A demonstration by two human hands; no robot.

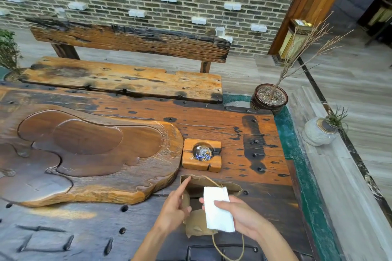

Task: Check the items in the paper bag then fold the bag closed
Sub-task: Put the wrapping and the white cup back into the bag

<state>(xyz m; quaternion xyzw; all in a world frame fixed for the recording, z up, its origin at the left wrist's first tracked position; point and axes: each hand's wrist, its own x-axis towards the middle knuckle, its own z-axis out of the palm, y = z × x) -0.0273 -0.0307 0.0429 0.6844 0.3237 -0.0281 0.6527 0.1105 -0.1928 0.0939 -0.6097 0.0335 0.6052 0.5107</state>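
Note:
A brown paper bag (pixel 196 185) with twine handles stands open on the wooden table's near right part. My left hand (pixel 175 207) grips the bag's left wall, its index finger stretched up along the rim. Over the bag's mouth, my right hand (pixel 241 216) holds a folded white tissue (pixel 217 209) by its right side. The bag's inside is dark and I cannot tell what lies in it.
A wooden ashtray (pixel 201 155) with butts sits just beyond the bag. A large carved tea tray (pixel 89 154) fills the table's left. A bench (pixel 127 80) stands behind the table. Potted plants (pixel 269 97) stand off the table's right edge, which drops to a green border.

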